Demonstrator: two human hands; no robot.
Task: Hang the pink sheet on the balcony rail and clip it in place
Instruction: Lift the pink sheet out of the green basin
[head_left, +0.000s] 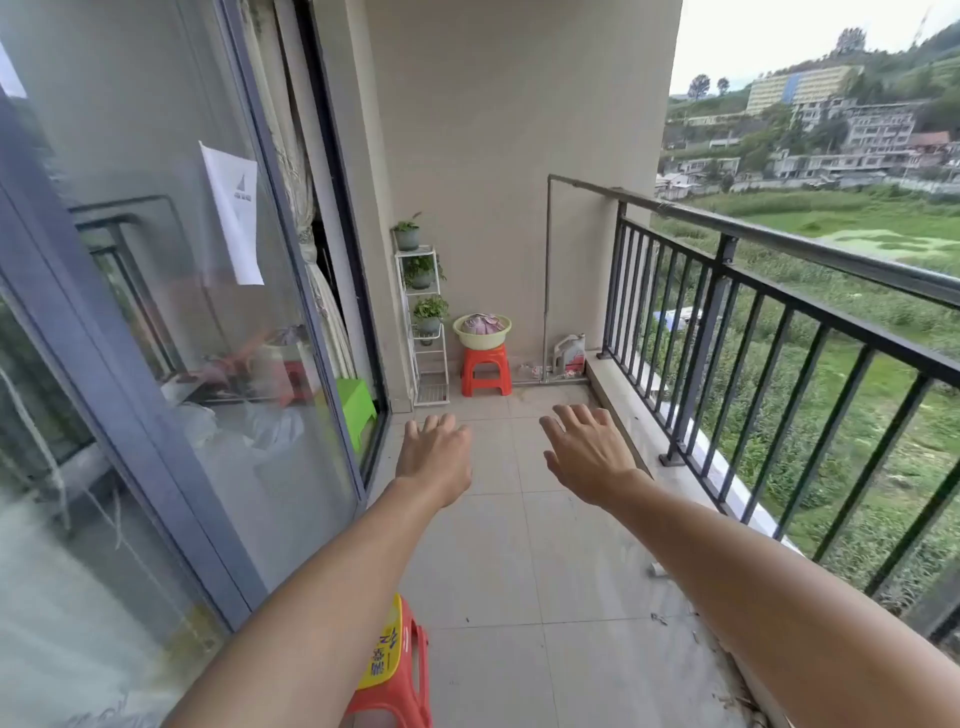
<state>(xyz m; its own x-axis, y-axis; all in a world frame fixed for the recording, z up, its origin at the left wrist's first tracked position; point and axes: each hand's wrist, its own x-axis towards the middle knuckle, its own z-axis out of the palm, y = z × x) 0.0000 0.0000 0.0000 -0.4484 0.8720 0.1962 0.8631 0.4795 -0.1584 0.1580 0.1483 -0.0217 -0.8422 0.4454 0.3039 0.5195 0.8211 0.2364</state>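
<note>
far left: sliding glass door, grey frame, white paper stuck to the pane. green stool behind the glass at the door's far edge.

bottom centre: red stool with a yellow label on top, on the tiled floor, partly hidden under the left forearm.

far end, against the wall: white plant rack with potted plants on its shelves.

left hand: arm stretched straight forward, back of hand up, wrist level, fingers straight, close together and pointing ahead. nothing held, nothing touched.

pink sheet: bundled in a pale basin on a second red stool, just right of the plant rack, at the far wall. well apart from both hands, not on the rail.

right hand: arm stretched forward from the lower right, angled slightly inward, back of hand up, fingers straight and fanned, thumb out to the left. nothing held. level with the left hand, apart from it, above bare floor.

far right corner: white jug on the floor beside a thin upright pipe.

right side: balcony rail, dark metal, vertical bars below, bare along the visible length. green field and hillside buildings beyond.
</note>
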